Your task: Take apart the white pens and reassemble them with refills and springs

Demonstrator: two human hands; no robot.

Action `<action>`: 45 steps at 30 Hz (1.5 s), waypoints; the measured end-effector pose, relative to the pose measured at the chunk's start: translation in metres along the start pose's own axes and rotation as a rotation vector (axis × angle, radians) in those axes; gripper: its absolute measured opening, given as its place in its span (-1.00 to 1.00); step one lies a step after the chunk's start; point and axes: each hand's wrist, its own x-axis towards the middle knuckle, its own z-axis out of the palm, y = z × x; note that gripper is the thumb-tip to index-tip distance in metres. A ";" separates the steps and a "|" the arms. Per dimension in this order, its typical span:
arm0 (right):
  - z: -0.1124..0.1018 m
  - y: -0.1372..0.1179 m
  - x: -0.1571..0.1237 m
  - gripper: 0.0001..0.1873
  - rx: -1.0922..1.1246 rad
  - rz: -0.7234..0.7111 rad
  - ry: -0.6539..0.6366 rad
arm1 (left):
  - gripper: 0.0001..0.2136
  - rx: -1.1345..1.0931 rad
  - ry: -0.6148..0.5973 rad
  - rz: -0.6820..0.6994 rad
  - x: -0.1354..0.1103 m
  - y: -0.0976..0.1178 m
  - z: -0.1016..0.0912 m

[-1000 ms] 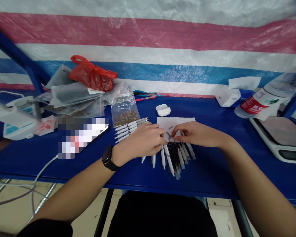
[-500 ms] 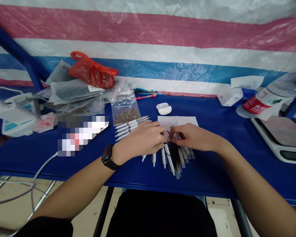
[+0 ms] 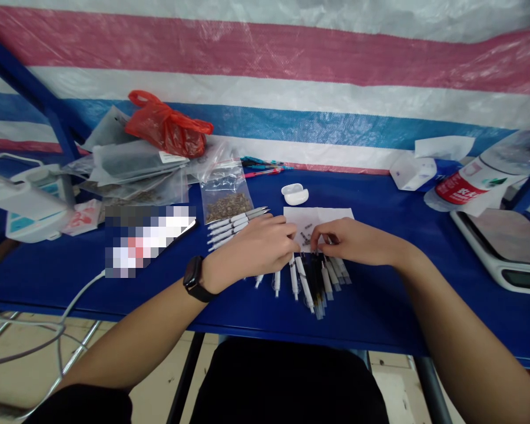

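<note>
The left hand (image 3: 256,247) and right hand (image 3: 355,242) meet mid-counter (image 3: 380,306) at the paper (image 3: 331,215) of small parts (image 3: 306,235), fingers curled; whether they grip anything I cannot tell. Few finished pens (image 3: 236,222) lie behind; many barrels (image 3: 318,285) wait near the front edge.

Striped pink, white and blue tarp (image 3: 265,88) fills the top, blue table (image 3: 380,312) spans mid-frame, pale floor (image 3: 22,377) lower left.

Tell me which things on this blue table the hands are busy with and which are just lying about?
In hand: left hand, right hand, fanned pen parts, white paper with small bits, row of white pens.
Lying about: red bag, earbud case, water bottle, scale, clear bag of brown bits.
</note>
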 end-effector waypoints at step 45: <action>0.001 -0.007 -0.001 -0.72 0.340 -0.185 -0.114 | -0.71 0.119 -0.007 -0.237 -0.005 -0.017 -0.014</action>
